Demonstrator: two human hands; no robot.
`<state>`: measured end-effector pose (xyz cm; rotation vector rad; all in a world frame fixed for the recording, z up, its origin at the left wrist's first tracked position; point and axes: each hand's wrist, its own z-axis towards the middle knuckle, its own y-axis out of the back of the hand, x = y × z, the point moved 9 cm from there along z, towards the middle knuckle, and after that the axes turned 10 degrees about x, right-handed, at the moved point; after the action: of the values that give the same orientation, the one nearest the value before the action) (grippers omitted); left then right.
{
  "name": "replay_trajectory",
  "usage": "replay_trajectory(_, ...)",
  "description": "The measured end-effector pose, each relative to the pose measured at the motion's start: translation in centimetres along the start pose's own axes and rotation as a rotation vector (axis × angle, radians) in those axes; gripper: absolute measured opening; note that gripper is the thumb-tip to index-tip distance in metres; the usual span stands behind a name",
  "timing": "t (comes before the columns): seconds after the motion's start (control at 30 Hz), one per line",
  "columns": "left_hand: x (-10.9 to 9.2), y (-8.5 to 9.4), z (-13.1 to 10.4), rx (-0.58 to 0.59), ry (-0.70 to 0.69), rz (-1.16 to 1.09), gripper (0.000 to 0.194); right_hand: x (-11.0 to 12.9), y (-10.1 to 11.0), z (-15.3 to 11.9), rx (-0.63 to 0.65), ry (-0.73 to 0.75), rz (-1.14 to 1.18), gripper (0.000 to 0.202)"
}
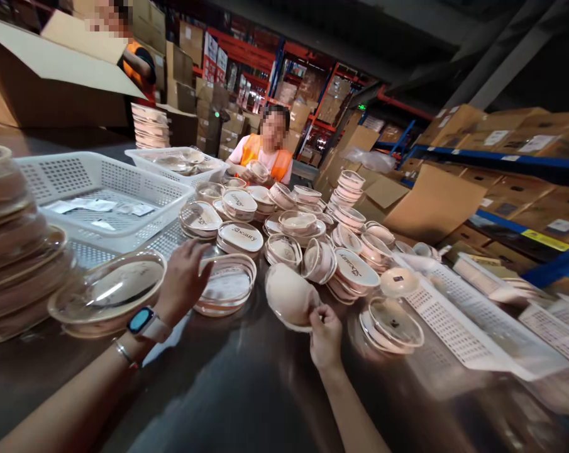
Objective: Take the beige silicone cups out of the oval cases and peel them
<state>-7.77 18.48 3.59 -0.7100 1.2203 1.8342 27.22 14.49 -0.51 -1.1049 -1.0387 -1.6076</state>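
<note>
In my right hand (325, 330), the thumb and fingers pinch the edge of a pale beige, cup-shaped piece (288, 296) with a clear plastic rim, tilted above the dark table. My left hand (184, 280), with a watch and bracelet on the wrist, is raised with its fingers apart and nothing in it. It is between a large clear-lidded oval case (119, 286) and a smaller oval case (225, 283) with a white sheet inside. Whether its fingertips touch the smaller case I cannot tell. Beyond the hands lies a heap of similar cases, some with lettered lids (241, 238).
At left stand a tall stack of cases (11, 251) and a white perforated basket (107, 165) holding small packets. Another white basket (463, 321) sits at right. A co-worker in an orange vest (252, 150) handles a case across the table. Boxes (510, 132) fill shelves.
</note>
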Motion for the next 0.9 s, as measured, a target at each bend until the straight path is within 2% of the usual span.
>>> replay_trajectory(0.1, -4.4, -3.3, -2.0, 0.208, -0.302, 0.007, 0.044, -0.4, -3.6, -1.5, 0.223, -0.141, 0.144, 0.059)
replay_trajectory(0.2, -7.0, -6.1, -4.5, 0.468, -0.487, -0.065, 0.038, -0.6, -6.4, -2.9, 0.416, -0.275, 0.222, 0.06)
replay_trajectory(0.3, -7.6, -7.2, -5.6, 0.614, -0.489, -0.143, 0.03, -1.0, -7.5, -3.6, 0.506, -0.355, 0.254, 0.053)
replay_trajectory(0.43, -7.3, -7.9, -5.6, 0.677, -0.359, -0.449, 0.016, -1.7, -8.2, -3.8, 0.544, -0.387, 0.248, 0.05)
replay_trajectory(0.5, -6.5, -8.5, -5.5, 0.663, -0.227, -0.612, 0.01, -2.1, -8.2, -3.7, 0.534, -0.373, 0.217, 0.048)
replay_trajectory(0.57, -5.5, -8.6, -5.2, 0.568, -0.11, -0.661, 0.014, -2.2, -7.8, -3.2, 0.48, -0.33, 0.171, 0.047)
replay_trajectory(0.67, -4.1, -7.4, -4.6, 0.342, -0.024, -0.53, 0.02, -2.0, -6.0, -1.9, 0.358, -0.258, 0.065, 0.044)
replay_trajectory(0.73, -3.6, -6.8, -4.4, 0.25, 0.0, -0.435, 0.023, -1.6, -4.6, -1.2, 0.287, -0.224, -0.01, 0.04)
replay_trajectory(0.83, -3.4, -7.0, -4.4, 0.244, 0.012, -0.389, 0.025, 0.4, -3.1, -0.7, 0.203, -0.092, -0.087, 0.042)
replay_trajectory(0.9, -3.5, -7.3, -4.6, 0.249, 0.01, -0.365, 0.026, 2.1, -3.8, -1.1, 0.273, 0.021, -0.036, 0.056)
